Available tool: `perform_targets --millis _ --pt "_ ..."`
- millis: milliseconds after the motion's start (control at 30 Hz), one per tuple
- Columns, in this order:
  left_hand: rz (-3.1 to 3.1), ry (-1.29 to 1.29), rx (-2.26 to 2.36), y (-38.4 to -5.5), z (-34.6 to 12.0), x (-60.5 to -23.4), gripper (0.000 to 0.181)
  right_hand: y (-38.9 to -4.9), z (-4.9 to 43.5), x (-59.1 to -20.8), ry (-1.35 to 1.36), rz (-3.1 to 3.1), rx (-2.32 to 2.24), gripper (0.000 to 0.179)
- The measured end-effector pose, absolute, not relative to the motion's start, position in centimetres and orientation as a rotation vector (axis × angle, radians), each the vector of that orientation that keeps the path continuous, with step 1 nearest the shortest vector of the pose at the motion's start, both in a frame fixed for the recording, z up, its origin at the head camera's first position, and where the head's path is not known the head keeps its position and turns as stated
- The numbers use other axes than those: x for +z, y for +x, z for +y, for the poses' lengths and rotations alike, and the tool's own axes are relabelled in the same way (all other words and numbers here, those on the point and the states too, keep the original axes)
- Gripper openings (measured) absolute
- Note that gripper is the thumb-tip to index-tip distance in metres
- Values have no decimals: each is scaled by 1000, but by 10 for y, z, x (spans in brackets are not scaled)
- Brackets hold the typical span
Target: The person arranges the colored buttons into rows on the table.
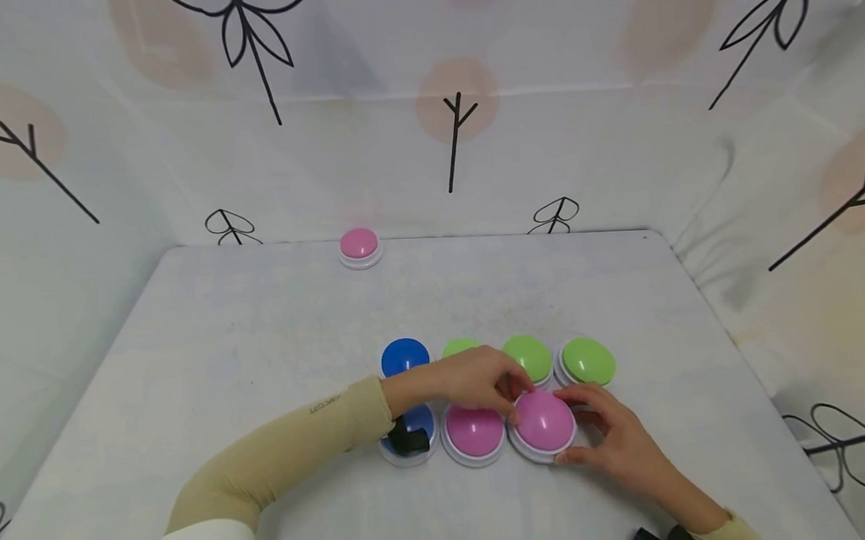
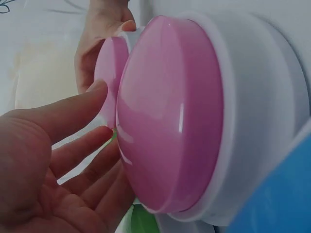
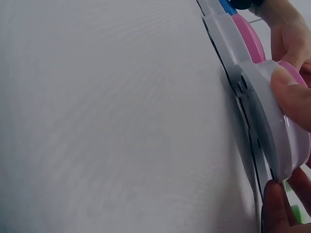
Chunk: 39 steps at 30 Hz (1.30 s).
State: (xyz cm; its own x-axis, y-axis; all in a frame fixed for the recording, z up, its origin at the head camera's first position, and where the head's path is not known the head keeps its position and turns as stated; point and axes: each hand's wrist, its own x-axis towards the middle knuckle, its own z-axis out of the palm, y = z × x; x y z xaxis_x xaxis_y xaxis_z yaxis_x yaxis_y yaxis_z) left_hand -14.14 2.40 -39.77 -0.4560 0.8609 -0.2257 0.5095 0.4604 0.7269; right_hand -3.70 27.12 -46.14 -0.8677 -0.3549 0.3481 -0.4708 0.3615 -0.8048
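A pink push button (image 1: 545,420) with a white round base stands at the right end of the front row, tilted, its near base edge raised off the table. My right hand (image 1: 617,443) grips its white base from the right, thumb at the near edge and fingers at the far side. From the left, my left hand (image 1: 481,378) touches the same button with thumb and fingertips; its fingers look fairly straight in the left wrist view. Beside it sits a second pink button (image 1: 475,431), large in the left wrist view. A blue button (image 1: 419,420) is partly covered by the left wrist's black strap.
Behind stand another blue button (image 1: 405,356) and three green ones: one (image 1: 461,346) partly hidden by the left hand, one (image 1: 527,357) in the middle, one (image 1: 589,361) at right. A third pink button (image 1: 360,245) sits at the back edge of the white table (image 1: 260,310).
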Motion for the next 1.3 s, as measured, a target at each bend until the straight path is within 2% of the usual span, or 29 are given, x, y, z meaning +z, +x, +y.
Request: perform_targets --millis 333,900,1300 --pt "2081 1126 711 -143 25 -398 49 -39 270 -459 760 -2594 1426 78" --pt "2035 1118 745 -148 19 -395 44 -45 277 -457 794 -2731 1313 77" --pt "2001 1140 842 -154 8 -390 44 -50 280 -438 821 -2667 1504 65"
